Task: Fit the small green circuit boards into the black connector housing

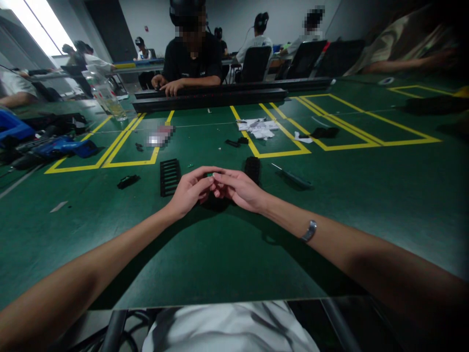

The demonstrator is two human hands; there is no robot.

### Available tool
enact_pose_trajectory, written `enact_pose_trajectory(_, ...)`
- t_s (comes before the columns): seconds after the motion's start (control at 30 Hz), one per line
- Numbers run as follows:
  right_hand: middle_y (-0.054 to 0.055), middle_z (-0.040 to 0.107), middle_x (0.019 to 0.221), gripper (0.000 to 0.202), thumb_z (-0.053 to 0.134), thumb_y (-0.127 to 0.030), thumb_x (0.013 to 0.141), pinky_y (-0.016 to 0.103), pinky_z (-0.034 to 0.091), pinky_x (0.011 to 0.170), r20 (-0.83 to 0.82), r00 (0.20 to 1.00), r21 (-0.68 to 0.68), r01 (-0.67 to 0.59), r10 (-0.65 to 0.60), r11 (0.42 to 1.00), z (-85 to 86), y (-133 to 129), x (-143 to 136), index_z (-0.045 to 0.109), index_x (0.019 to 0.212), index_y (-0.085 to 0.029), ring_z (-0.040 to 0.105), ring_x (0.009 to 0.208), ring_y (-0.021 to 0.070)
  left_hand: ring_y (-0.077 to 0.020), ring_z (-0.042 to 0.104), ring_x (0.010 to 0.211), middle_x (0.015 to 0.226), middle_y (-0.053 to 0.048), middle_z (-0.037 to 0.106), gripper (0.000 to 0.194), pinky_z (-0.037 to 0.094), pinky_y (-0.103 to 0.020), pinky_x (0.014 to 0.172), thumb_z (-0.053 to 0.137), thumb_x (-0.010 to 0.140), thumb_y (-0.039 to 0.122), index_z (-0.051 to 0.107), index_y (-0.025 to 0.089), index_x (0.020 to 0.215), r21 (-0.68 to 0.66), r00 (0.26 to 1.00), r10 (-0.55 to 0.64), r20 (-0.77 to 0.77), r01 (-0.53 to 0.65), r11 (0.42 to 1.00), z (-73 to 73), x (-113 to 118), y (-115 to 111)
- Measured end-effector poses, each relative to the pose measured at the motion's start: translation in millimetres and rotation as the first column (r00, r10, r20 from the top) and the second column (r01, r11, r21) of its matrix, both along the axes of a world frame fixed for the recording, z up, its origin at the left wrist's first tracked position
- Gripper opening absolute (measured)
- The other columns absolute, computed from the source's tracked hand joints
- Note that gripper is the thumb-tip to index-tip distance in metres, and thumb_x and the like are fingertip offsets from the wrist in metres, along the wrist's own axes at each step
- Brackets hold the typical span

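Observation:
Above the green table (220, 259), my left hand (192, 189) and my right hand (240, 188) meet, with fingers and thumbs pinched together. Between the fingertips shows a bit of a small green piece (210, 174); its kind is mostly hidden by the fingers. Just left of my left hand lies a black slotted rack (169, 177). A second black slotted part (252, 168) sits behind my right hand, partly covered by it. To the right rests a screwdriver (295, 179) with a thin metal shaft. A tiny green piece (190, 165) lies beyond my left hand.
A small black part (128, 182) and a paper scrap (58, 206) lie to the left. Blue power tools (73, 146) and a clear bottle (110, 100) stand farther left. Crumpled white paper (258, 128) and long black bars (208, 100) lie ahead. A person (192, 58) sits opposite.

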State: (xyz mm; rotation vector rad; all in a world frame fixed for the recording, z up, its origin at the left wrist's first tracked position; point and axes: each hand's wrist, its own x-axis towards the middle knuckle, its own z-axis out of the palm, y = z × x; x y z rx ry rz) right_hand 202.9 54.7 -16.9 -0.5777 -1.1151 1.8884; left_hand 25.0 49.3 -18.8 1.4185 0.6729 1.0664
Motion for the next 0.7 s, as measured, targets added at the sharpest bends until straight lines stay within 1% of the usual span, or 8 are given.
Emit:
enact_pose_trajectory(0.1, 0.003, 0.071, 0.082, 0.019, 0.077, -0.03, 0.086, 0.02, 0.049, 0.062, 0.005, 1.0, -0.004, -0.003, 0.003, 1.0, -1.0, 0.9, -0.2, 0.072, 0.095, -0.013, 0.064, 0.066, 0.0089, -0.004, 0.042, 0.044, 0.066, 0.002, 0.058, 0.034, 0.032, -0.015, 0.04, 0.064, 0.093, 0.031, 0.065, 0.018, 0.124, 0.012, 1.0, 0.003, -0.006, -0.003, 1.0, -0.5, 0.2, -0.5)
enact_pose_trajectory(0.3, 0.004, 0.07, 0.084, 0.019, 0.075, -0.029, 0.088, 0.02, 0.051, 0.065, -0.003, 1.0, -0.003, -0.019, 0.019, 1.0, -3.5, 2.0, 0.9, 0.072, 0.097, -0.012, 0.063, 0.068, 0.0087, -0.0057, 0.046, 0.047, 0.067, 0.0, 0.058, 0.032, 0.033, -0.015, 0.041, 0.06, 0.095, 0.031, 0.064, 0.016, 0.123, 0.015, 0.999, 0.012, -0.043, -0.011, 1.0, 2.0, 1.1, -2.5)
enact_pose_trajectory(0.47, 0.003, 0.07, 0.082, 0.02, 0.077, -0.03, 0.086, 0.02, 0.05, 0.065, -0.007, 1.0, -0.005, -0.022, 0.022, 1.0, -3.7, 3.0, 0.1, 0.072, 0.095, -0.012, 0.063, 0.069, 0.0088, -0.0064, 0.047, 0.048, 0.065, 0.0, 0.06, 0.033, 0.035, -0.016, 0.042, 0.059, 0.095, 0.031, 0.063, 0.015, 0.124, 0.036, 0.999, 0.01, -0.048, -0.009, 0.999, 3.2, 2.0, -2.9)
enact_pose_trajectory(0.7, 0.003, 0.071, 0.083, 0.022, 0.079, -0.032, 0.084, 0.021, 0.051, 0.067, 0.01, 1.0, -0.004, -0.025, 0.025, 1.0, -4.9, 3.1, -0.5, 0.072, 0.095, -0.013, 0.064, 0.069, 0.009, -0.0087, 0.053, 0.052, 0.065, 0.0, 0.06, 0.032, 0.036, -0.015, 0.042, 0.059, 0.095, 0.031, 0.063, 0.015, 0.123, 0.047, 0.999, 0.023, -0.04, -0.021, 0.999, 2.0, 2.4, -3.8)
